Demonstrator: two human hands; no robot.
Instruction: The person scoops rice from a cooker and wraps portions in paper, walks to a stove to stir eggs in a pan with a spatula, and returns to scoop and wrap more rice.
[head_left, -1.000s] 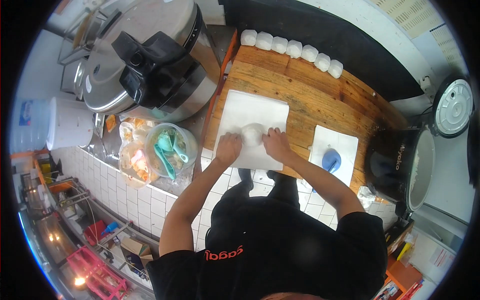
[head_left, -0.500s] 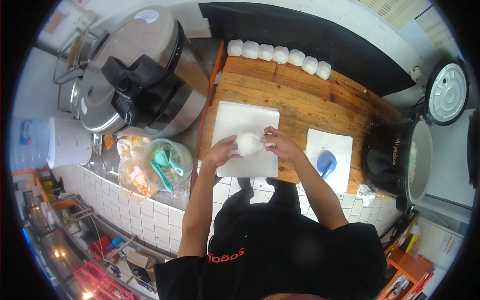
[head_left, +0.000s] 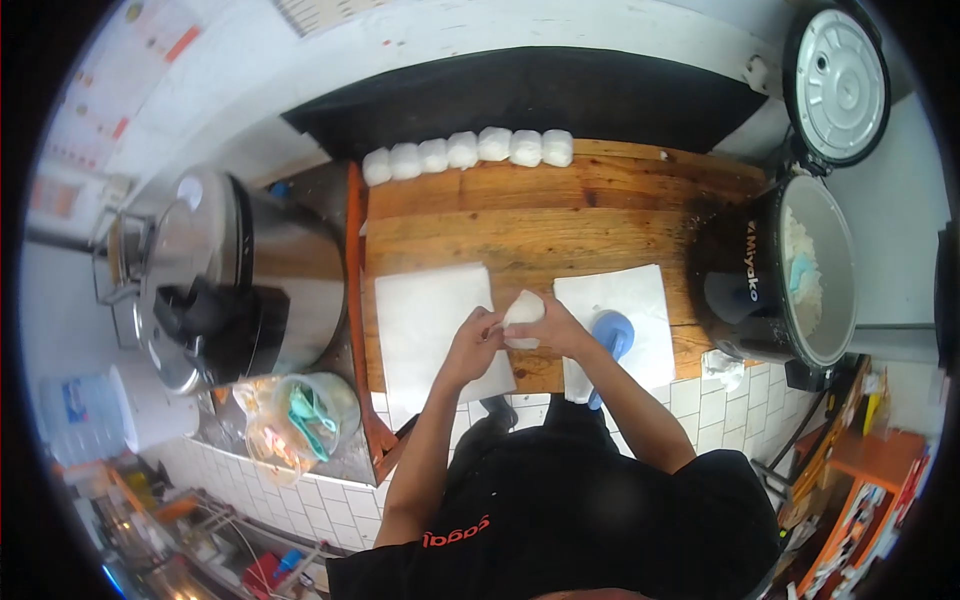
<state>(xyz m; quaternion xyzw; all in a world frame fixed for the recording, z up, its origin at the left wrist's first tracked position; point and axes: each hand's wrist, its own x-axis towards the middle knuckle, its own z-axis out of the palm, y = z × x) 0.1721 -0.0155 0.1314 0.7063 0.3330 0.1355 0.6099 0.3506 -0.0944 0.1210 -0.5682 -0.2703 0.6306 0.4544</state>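
A white paper-wrapped bundle (head_left: 524,310) is held above the front of the wooden table (head_left: 560,220), tilted upward. My right hand (head_left: 560,332) is wrapped round its right side and underside. At the bundle's lower left, my left hand (head_left: 474,342) has its fingers closed in a pinch on the wrapping paper. Beneath my left hand lies a stack of white paper sheets (head_left: 425,310). Right of my hands, a blue scoop (head_left: 612,332) rests on another white paper stack (head_left: 645,300). What the bundle contains is hidden.
Several wrapped white bundles (head_left: 462,150) line the table's back edge. An open black rice cooker (head_left: 740,275) with rice (head_left: 800,270) stands on the right. To the left are a large closed cooker (head_left: 290,270) and a tub (head_left: 340,405) holding turquoise spoons.
The camera view has shifted and turned. The bundle has gone from round and level to tilted, moving right off the left paper stack, and my right hand now wraps round it.
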